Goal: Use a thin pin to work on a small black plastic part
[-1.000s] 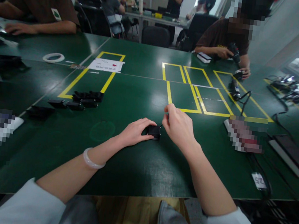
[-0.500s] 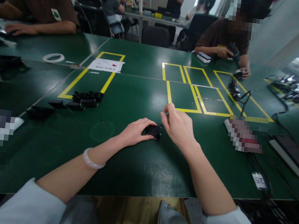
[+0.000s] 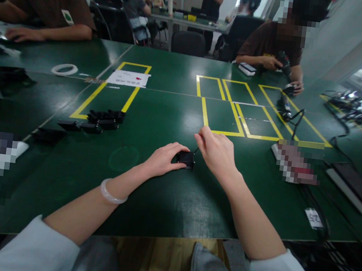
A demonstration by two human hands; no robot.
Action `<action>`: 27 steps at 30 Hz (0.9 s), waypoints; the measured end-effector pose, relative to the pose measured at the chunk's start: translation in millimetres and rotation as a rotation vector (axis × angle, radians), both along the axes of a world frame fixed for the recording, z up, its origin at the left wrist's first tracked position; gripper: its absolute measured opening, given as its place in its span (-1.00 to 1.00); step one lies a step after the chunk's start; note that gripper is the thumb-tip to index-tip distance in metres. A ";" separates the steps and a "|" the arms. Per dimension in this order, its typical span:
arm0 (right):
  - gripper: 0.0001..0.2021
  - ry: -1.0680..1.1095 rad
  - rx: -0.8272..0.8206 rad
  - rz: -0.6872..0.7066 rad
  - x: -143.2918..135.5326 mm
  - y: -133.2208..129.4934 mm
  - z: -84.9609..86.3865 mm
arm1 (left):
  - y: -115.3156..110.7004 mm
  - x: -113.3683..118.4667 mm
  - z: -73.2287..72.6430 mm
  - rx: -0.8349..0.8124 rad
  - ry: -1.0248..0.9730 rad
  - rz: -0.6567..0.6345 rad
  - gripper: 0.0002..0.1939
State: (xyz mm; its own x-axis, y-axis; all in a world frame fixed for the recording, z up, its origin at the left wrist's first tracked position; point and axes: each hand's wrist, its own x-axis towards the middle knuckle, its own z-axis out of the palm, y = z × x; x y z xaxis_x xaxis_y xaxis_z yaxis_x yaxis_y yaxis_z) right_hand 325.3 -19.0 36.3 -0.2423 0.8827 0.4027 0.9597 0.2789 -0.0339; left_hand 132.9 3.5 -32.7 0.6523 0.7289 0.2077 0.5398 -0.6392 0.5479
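Note:
A small black box-shaped part (image 3: 186,159) rests on the green table (image 3: 166,204), with small bright points on its right side. My left hand (image 3: 165,159) grips it from the left, thumb in front and fingers behind. Just to the right, my right hand (image 3: 216,151) is closed in a pinch. From its fingertips a thin dark rod (image 3: 196,151) slants down to the part's right edge; the rest of it is hidden in the hand, so its kind is unclear.
Several black parts (image 3: 105,119) lie at the left, near yellow tape outlines. Beyond them are a paper sheet (image 3: 128,78) and a white tape roll (image 3: 64,69). Phone-like devices (image 3: 357,188) and cables lie right. Across the table a co-worker (image 3: 271,45) holds a dark tool.
My right hand has shifted very slightly, and a little more of the thin rod shows. My left hand and the black part stay in place.

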 end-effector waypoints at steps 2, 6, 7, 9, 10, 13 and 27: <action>-0.66 -0.031 0.007 -0.011 -1.0 0.4 -0.3 | 0.3 0.0 -0.3 -0.002 -0.001 -0.001 -0.61; -0.76 -0.002 0.040 0.009 -3.0 0.1 -2.3 | 0.7 0.1 0.1 0.009 0.010 -0.004 -0.63; -0.77 0.011 0.044 0.012 -3.3 -0.2 -2.6 | 0.6 0.1 0.4 0.011 0.012 -0.005 -0.63; -0.78 0.027 0.039 0.017 -3.2 -0.9 -2.5 | 0.5 0.1 1.0 0.015 0.008 -0.004 -0.63; -0.78 0.028 0.037 0.021 -3.0 -1.3 -2.1 | 0.5 0.1 1.1 0.015 0.006 -0.004 -0.62; -0.70 0.013 0.032 0.021 -2.4 -1.8 -0.4 | 0.4 0.2 0.6 0.009 0.008 0.001 -0.61; -0.67 -0.010 0.032 0.008 -2.0 -2.6 0.8 | 0.4 -0.1 -0.4 0.009 0.005 0.001 -0.62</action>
